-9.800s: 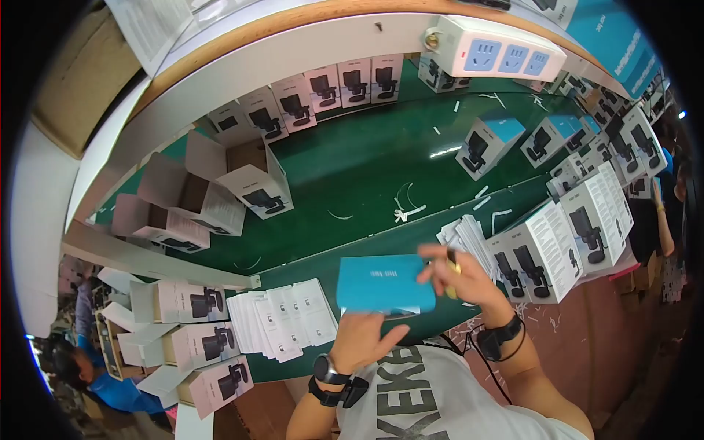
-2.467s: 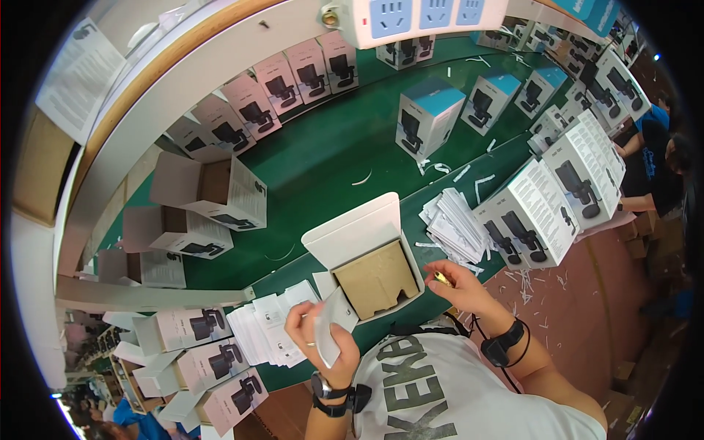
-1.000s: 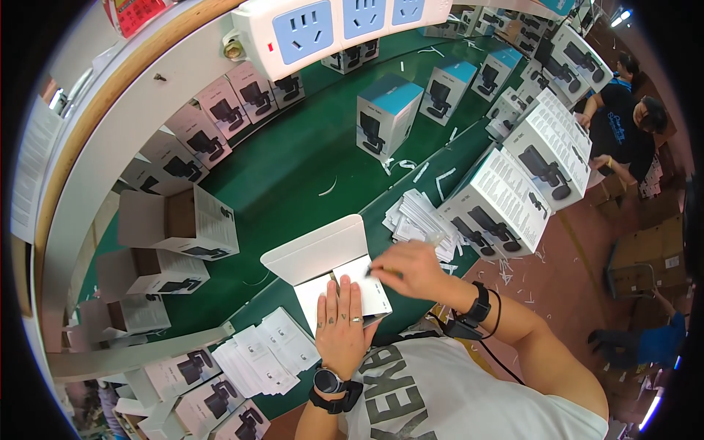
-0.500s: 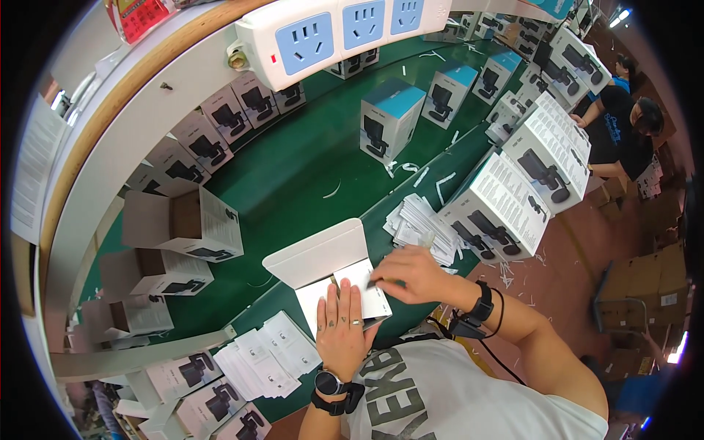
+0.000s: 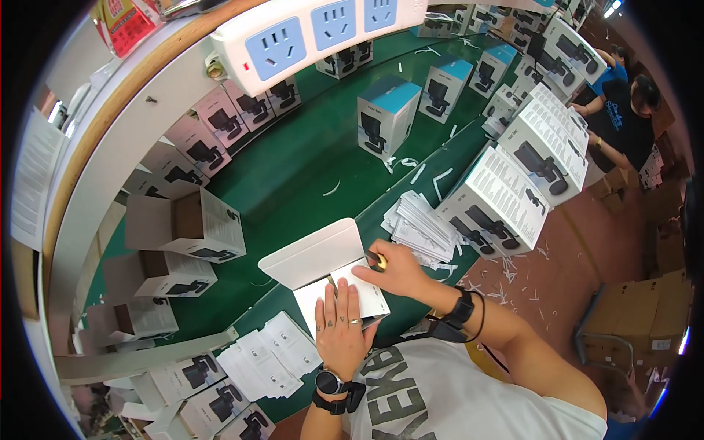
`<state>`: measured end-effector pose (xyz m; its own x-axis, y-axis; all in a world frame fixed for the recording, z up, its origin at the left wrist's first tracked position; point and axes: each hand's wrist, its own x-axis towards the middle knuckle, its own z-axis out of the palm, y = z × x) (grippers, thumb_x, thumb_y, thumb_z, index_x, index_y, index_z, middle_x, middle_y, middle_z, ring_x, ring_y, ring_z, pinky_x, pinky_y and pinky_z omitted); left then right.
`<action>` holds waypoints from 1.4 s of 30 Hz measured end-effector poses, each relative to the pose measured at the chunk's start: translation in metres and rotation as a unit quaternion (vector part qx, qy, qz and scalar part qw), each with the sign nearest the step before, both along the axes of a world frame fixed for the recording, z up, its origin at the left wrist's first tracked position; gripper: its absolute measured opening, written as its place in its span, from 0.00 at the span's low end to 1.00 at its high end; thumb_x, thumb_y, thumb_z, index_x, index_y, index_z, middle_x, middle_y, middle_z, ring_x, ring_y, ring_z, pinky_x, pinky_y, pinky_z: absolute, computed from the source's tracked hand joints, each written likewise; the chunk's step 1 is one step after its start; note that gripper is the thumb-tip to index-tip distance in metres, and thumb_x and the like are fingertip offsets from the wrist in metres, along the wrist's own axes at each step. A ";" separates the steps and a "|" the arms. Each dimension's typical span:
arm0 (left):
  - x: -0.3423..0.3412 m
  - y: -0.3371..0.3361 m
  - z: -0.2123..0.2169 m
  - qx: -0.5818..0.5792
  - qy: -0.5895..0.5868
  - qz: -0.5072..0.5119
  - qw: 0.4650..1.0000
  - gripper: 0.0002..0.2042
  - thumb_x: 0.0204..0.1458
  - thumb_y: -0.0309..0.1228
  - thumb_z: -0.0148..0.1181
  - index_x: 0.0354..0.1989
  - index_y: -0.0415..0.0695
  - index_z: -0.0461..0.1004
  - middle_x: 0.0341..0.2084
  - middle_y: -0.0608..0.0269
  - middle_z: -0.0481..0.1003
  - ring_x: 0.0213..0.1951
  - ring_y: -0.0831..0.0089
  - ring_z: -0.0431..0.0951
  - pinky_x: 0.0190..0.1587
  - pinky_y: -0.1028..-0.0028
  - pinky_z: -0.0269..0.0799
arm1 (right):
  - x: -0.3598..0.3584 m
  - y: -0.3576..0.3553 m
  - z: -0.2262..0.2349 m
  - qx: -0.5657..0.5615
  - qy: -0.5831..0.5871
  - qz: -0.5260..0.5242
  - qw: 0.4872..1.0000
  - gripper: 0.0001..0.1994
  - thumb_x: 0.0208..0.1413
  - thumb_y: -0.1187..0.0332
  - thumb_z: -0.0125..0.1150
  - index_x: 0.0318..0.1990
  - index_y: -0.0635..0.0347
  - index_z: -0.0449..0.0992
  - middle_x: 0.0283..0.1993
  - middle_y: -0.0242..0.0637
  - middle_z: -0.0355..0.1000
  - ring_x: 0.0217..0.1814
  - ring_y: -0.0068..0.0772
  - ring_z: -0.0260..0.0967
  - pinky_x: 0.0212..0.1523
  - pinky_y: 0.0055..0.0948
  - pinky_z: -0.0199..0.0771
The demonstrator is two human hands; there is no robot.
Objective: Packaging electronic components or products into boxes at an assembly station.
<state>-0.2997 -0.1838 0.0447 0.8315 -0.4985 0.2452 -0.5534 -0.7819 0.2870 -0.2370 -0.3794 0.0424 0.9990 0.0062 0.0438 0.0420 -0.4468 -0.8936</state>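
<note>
Right now the left hand (image 5: pixel 341 330) lies flat, fingers together and stretched forward, pressing a white leaflet (image 5: pixel 359 297) down into the open white box (image 5: pixel 315 257) at the near edge of the green tabletop (image 5: pixel 308 176). The right hand (image 5: pixel 392 268) comes in from the side with its fingers curled shut around a small yellowish object (image 5: pixel 380 259), too small to identify, its knuckles touching the leaflet's far corner just beside the raised lid.

To do this well, the flat palm should probably keep the sheet square to the box walls while the right fingertips tuck the corner under, so nothing creases or catches when the lid folds over.

Both forearms rise from the lower edge, the left nearly straight up, the right bent in at an angle, each wrist wearing a dark band.

Just right of the box sits a stack of folded leaflets (image 5: pixel 422 227); more printed sheets (image 5: pixel 264 359) lie fanned to the lower left. Open cartons (image 5: pixel 183 227) stand further left, and sealed product boxes (image 5: pixel 385 117) farther back.
</note>
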 end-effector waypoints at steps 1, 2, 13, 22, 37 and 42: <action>-0.001 0.000 -0.001 -0.002 -0.001 0.000 1.000 0.42 0.51 0.46 0.72 0.71 0.35 0.64 0.73 0.47 0.62 0.73 0.44 0.60 0.72 0.47 0.56 | 0.001 0.004 -0.007 0.037 0.070 -0.050 0.996 0.14 0.50 0.62 0.74 0.35 0.60 0.76 0.29 0.39 0.75 0.32 0.35 0.75 0.36 0.32 0.74; -0.002 0.000 -0.002 -0.003 -0.002 0.004 1.000 0.42 0.51 0.46 0.72 0.71 0.35 0.64 0.73 0.47 0.62 0.73 0.44 0.60 0.72 0.47 0.56 | 0.000 0.004 -0.011 0.037 0.070 -0.049 0.996 0.14 0.50 0.62 0.74 0.35 0.60 0.76 0.29 0.39 0.75 0.32 0.35 0.75 0.36 0.32 0.74; -0.002 -0.005 0.000 -0.004 0.007 0.008 1.000 0.42 0.51 0.45 0.72 0.70 0.34 0.64 0.73 0.47 0.62 0.73 0.44 0.60 0.72 0.47 0.56 | -0.002 -0.011 -0.004 0.009 0.024 -0.063 0.998 0.06 0.53 0.70 0.66 0.30 0.62 0.76 0.23 0.36 0.73 0.25 0.24 0.69 0.27 0.30 0.69; -0.002 -0.007 0.000 -0.035 0.011 0.006 0.999 0.40 0.50 0.43 0.73 0.69 0.34 0.66 0.72 0.45 0.62 0.73 0.43 0.60 0.71 0.47 0.57 | -0.089 -0.100 -0.041 -0.168 0.174 0.146 0.959 0.15 0.53 0.57 0.69 0.32 0.62 0.81 0.30 0.49 0.78 0.34 0.50 0.80 0.35 0.39 0.76; -0.026 0.021 0.012 -0.144 0.130 -0.007 0.981 0.31 0.52 0.38 0.72 0.61 0.33 0.71 0.66 0.46 0.67 0.66 0.44 0.68 0.67 0.54 0.66 | -0.029 -0.057 0.038 0.206 0.028 0.139 0.968 0.15 0.70 0.68 0.58 0.59 0.65 0.78 0.52 0.40 0.81 0.33 0.23 0.72 0.38 0.23 0.75; -0.041 0.039 -0.012 -0.341 0.200 0.033 0.918 0.31 0.50 0.33 0.74 0.62 0.35 0.71 0.66 0.46 0.68 0.65 0.45 0.70 0.67 0.58 0.66 | -0.051 -0.063 0.044 0.054 -0.064 0.256 0.963 0.20 0.60 0.68 0.71 0.58 0.61 0.80 0.49 0.42 0.81 0.33 0.28 0.73 0.38 0.27 0.75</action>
